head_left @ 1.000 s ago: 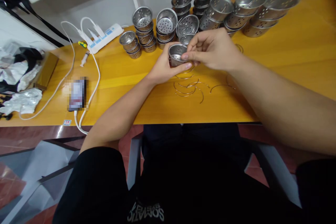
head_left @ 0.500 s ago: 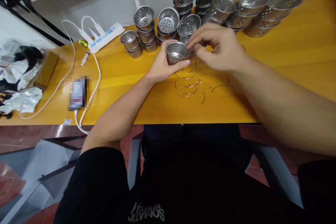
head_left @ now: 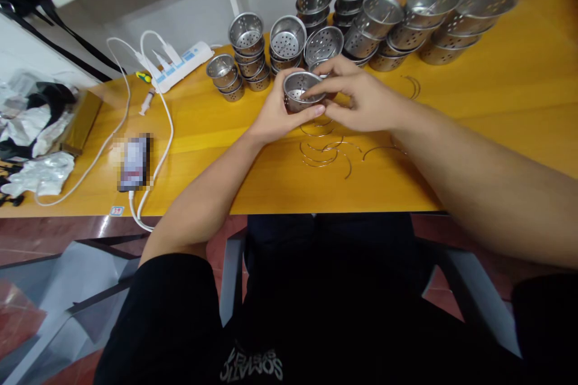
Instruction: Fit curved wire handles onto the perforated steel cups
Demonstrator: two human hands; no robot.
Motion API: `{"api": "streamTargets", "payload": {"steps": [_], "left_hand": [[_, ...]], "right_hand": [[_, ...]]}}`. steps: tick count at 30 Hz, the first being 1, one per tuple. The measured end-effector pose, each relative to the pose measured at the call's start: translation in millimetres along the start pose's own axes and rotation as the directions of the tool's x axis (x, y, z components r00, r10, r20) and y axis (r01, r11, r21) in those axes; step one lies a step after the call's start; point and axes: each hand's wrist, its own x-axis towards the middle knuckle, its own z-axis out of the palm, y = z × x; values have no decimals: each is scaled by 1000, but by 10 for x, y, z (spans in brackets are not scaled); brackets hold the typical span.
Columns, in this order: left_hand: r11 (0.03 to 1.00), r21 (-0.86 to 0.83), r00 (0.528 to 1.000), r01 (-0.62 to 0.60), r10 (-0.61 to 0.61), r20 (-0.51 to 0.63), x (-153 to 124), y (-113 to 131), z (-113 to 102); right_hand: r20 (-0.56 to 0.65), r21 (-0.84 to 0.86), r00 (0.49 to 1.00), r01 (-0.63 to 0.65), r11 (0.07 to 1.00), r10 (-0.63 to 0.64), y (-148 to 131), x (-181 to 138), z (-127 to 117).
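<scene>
My left hand (head_left: 276, 109) is wrapped round a small perforated metal cup (head_left: 298, 101), its open mouth tilted up toward me. At the cup's right side is my right hand (head_left: 356, 96), its forefinger reaching over the rim into the cup and its thumb outside near the wall. Whether a thin wire sits between those fingers I cannot make out. Below the hands, several thin curved wires (head_left: 323, 163) lie loose on the wooden table (head_left: 271, 189). Just behind the held cup stands another perforated cup (head_left: 324, 47), partly hidden by my right hand.
Stacks of perforated cups line the back, from a short stack (head_left: 222, 75) on the left to wide cups (head_left: 451, 48) on the right. Leftward are a white power strip (head_left: 185, 66), a syringe (head_left: 147, 102), and a phone (head_left: 134, 162) with a white cable. More wires (head_left: 413, 87) lie at right.
My right hand has come down and left, and its forefinger now reaches inside the cup's rim. The left hand keeps its hold on the cup in nearly the same place.
</scene>
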Motion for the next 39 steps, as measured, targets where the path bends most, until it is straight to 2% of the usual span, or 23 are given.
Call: {"api": "streamTargets", "payload": {"steps": [3,5,8,10,12,13,15,16,17,18,19,20,21,23,24,25,26,27,30,33,36,39], "left_hand": [[1000,-16,1000,8,-8,-4,-2,7,-49],[1000,15,999,16,-15,-48,2,21,-150],[986,166,982,12,20,-190,19,119,-437],[958,284,944,35,62,-324,40,220,-693],[929,356,861,103,96,-500,69,288,-960],[915,381,796,133,130,-591,83,286,-1088],[890,422,578,174,255,-775,94,177,-1319],[885,421,489,196,284,-825,83,70,-1421],[886,405,501,225,251,-828,59,-65,-1514],[897,364,539,251,183,-822,21,-217,-1599],[908,325,524,264,148,-839,-28,-372,-1673],[907,311,543,282,116,-832,-83,-516,-1737],[899,331,623,287,87,-778,-137,-634,-1787],[871,450,829,195,99,-551,-214,-750,-1841],[862,496,904,102,128,-408,-228,-739,-1843],[860,511,945,8,161,-285,-223,-683,-1829],[865,498,961,-65,189,-202,-201,-590,-1802],[881,463,965,-102,201,-170,-167,-471,-1765],[917,394,972,-56,140,-190,-44,-83,-1633],[904,427,990,-24,80,-113,20,123,-1546],[898,440,987,13,59,-149,-18,11,-1556],[868,493,973,63,56,-223,-120,-354,-1641]], "right_hand": [[-59,-44,997,56,997,-59,23,-17,-42],[-124,-77,988,87,993,-96,77,-18,-96],[-235,-131,964,95,987,-124,172,-3,-181],[-295,-158,949,68,985,-113,218,12,-222],[-313,-166,945,45,985,-96,244,20,-243],[-311,-165,946,40,986,-90,251,21,-247],[-302,-155,949,46,987,-92,264,17,-245],[-301,-148,949,55,987,-98,272,13,-243],[-302,-143,947,66,988,-107,283,10,-240],[-303,-141,946,77,987,-117,295,8,-240],[-302,-148,945,87,985,-129,309,7,-241],[-297,-166,945,90,982,-137,323,6,-245],[-290,-191,946,89,977,-143,334,7,-252],[-272,-246,950,83,966,-151,346,7,-266],[-266,-266,952,79,961,-152,345,6,-273],[-263,-281,953,75,957,-151,337,4,-279],[-260,-292,954,68,954,-148,325,2,-282],[-257,-302,956,58,952,-139,309,-1,-284],[-240,-325,967,4,946,-86,240,-9,-282],[-224,-340,974,-60,939,-19,154,-14,-278],[-206,-352,977,-126,928,55,61,-19,-281],[-174,-366,978,-174,914,116,-21,-22,-293]]}}
